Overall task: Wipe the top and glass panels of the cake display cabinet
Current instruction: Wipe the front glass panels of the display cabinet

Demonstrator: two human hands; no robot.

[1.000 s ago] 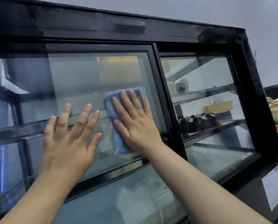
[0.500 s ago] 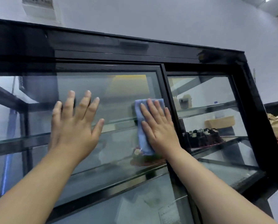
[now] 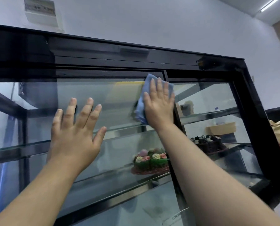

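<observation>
Black-framed cake display cabinet (image 3: 256, 111) fills the view. Nearest, the left grip (image 3: 74, 137) lies flat, fingers straight, on the glass panel (image 3: 103, 101); beyond, the right grip (image 3: 158, 105), also flat, presses the blue cloth (image 3: 140, 109) beneath it. The pane rightward and the top (image 3: 103, 51) probably remain.

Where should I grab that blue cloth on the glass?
Probably the bare left edge of the soft blue cloth, coming from the left. The right hand lies flat over the rest, pressing it against the clear glass panel, so mostly that strip sticks out.
</observation>
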